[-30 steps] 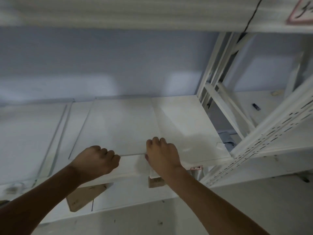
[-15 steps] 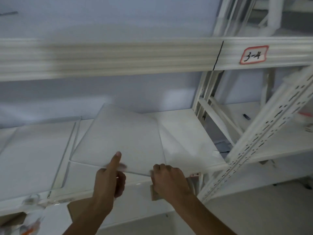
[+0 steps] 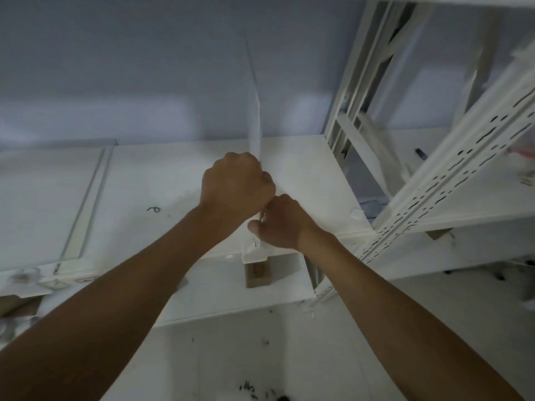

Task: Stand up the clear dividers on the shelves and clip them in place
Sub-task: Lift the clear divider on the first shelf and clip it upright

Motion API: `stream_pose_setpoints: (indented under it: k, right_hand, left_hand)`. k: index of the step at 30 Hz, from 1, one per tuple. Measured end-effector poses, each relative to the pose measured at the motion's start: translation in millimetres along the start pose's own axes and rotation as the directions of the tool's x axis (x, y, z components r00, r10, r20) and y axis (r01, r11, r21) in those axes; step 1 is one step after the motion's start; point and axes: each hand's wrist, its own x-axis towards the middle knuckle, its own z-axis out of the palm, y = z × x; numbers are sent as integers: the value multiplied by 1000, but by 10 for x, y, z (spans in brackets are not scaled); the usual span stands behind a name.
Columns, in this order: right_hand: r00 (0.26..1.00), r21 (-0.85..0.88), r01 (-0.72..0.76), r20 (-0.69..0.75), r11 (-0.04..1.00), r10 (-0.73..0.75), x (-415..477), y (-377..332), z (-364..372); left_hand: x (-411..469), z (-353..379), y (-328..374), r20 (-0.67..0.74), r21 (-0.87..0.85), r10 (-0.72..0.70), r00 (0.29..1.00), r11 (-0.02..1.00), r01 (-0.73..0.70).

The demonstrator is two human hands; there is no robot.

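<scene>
A clear divider (image 3: pixel 256 123) stands upright on edge on the white shelf (image 3: pixel 162 180), seen almost edge-on. My left hand (image 3: pixel 236 185) is a fist gripping its front edge from the left. Just below and to the right, my right hand (image 3: pixel 279 219) pinches the divider's lower front corner. A clear clip (image 3: pixel 254 251) sits on the shelf's front lip right under that corner. Another clear divider (image 3: pixel 43 204) lies flat on the shelf at the left.
A white perforated upright (image 3: pixel 451 166) and diagonal braces (image 3: pixel 367 151) bound the shelf on the right. A lower shelf (image 3: pixel 231 293) carries a small cardboard box (image 3: pixel 258 274). More clips (image 3: pixel 23 274) sit on the front lip at far left.
The divider went from lying flat, to tilted up at its front, to standing upright. Both hands moved together at its front edge, above the clip.
</scene>
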Motion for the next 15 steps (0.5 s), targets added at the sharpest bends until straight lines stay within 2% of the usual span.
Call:
stream_pose_setpoints:
  k: [6, 15]
  right_hand:
    - [997, 139, -3, 78, 990, -8, 112, 149, 105]
    - [993, 126, -7, 121, 992, -8, 159, 101, 116]
  left_hand:
    - [34, 199, 39, 39, 23, -10, 999, 1000, 10]
    - [38, 193, 43, 27, 55, -27, 999, 998, 25]
